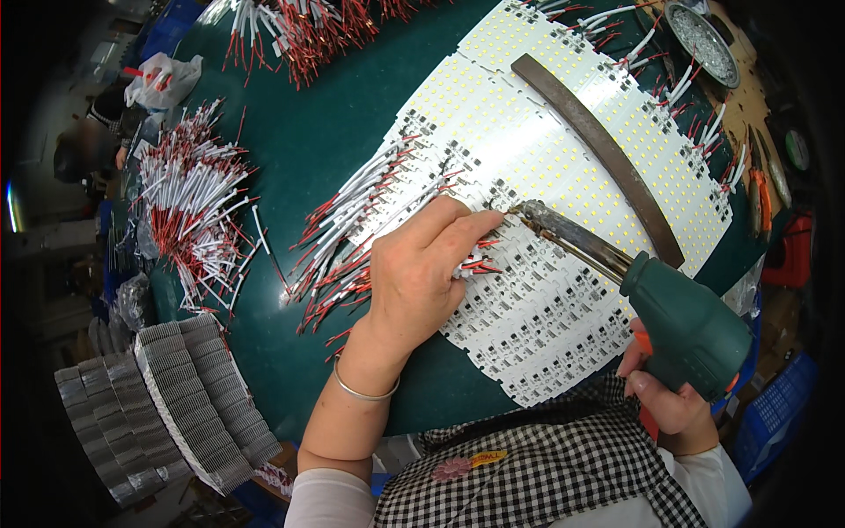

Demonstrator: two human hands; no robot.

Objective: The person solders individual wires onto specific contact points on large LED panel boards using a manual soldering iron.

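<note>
My right hand (667, 400) grips a dark green soldering gun (691, 321) with an orange trigger. Its long, blackened tip reaches left over a sheet of white LED circuit boards (493, 132) dotted with yellow chips. Close to that tip, the thumb and forefinger of my left hand (418, 268) are pinched together. Short white-and-red wires (478, 267) poke out from under its curled fingers. To the left of this hand, rows of similar wires (348, 224) lie across the board edges. Whatever sits right at the fingertips is too small to make out.
A curved brown metal bar (607, 150) rests across the boards. Loose wires (194, 202) are heaped on the green table's left, with another red-and-white bunch (304, 31) at the back. Stacked grey parts (207, 400) stand lower left. A round metal dish (701, 42) and pliers (760, 189) lie right.
</note>
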